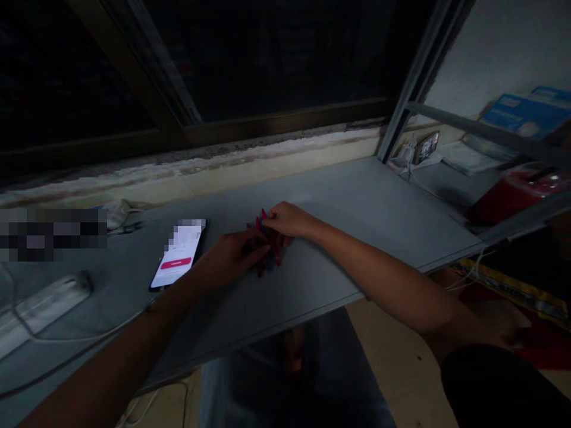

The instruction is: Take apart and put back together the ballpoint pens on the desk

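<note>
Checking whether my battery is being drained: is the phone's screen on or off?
On: the phone lies face up with its white display lit and a pink bar showing.

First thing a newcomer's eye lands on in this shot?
Both hands, left hand and right hand, meeting over a small cluster of red and blue pieces mid-frame on the grey board. Just left of them, a lit phone with a pink button stands out in the dim room. At far right, a blue box and a red container add colour.
</note>
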Action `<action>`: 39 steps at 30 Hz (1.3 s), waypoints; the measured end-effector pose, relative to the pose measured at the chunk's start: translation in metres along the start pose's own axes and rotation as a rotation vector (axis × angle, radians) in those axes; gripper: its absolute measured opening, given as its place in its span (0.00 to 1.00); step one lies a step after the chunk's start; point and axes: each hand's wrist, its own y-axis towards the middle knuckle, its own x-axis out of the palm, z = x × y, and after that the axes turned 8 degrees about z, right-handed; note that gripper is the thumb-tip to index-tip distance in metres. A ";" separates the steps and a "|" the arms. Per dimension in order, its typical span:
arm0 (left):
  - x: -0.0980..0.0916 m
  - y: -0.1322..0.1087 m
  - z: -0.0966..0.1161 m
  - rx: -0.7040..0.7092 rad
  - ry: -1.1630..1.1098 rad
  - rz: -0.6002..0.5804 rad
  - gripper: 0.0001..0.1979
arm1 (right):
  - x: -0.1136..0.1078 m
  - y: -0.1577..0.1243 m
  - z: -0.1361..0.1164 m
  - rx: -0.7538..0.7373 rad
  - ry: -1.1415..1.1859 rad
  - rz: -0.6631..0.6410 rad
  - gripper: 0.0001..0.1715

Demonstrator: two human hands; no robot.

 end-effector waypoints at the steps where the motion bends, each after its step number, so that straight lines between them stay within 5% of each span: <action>1: 0.002 0.004 -0.001 0.015 0.010 0.014 0.16 | 0.001 0.001 0.000 0.024 0.060 -0.019 0.14; 11: 0.010 0.002 -0.023 0.128 0.088 0.048 0.12 | -0.019 -0.002 -0.002 0.124 0.423 -0.063 0.18; 15: 0.001 -0.004 -0.019 0.101 -0.014 0.021 0.13 | -0.018 -0.007 -0.010 0.095 0.251 0.115 0.24; 19: 0.000 -0.012 -0.009 0.106 -0.091 0.132 0.17 | -0.009 -0.010 -0.011 0.074 0.212 0.148 0.31; 24: 0.008 -0.019 -0.007 -0.030 0.078 0.347 0.20 | 0.001 -0.013 -0.013 0.043 0.343 0.191 0.32; 28: 0.006 -0.019 -0.011 -0.015 0.181 0.415 0.18 | 0.001 -0.020 -0.019 0.098 0.517 0.099 0.32; 33: -0.001 -0.016 -0.011 0.063 0.206 0.351 0.19 | -0.002 -0.024 -0.021 0.166 0.625 -0.066 0.35; 39: 0.000 -0.018 0.001 -0.086 -0.087 0.147 0.26 | -0.008 -0.022 -0.017 -0.076 0.531 -0.142 0.32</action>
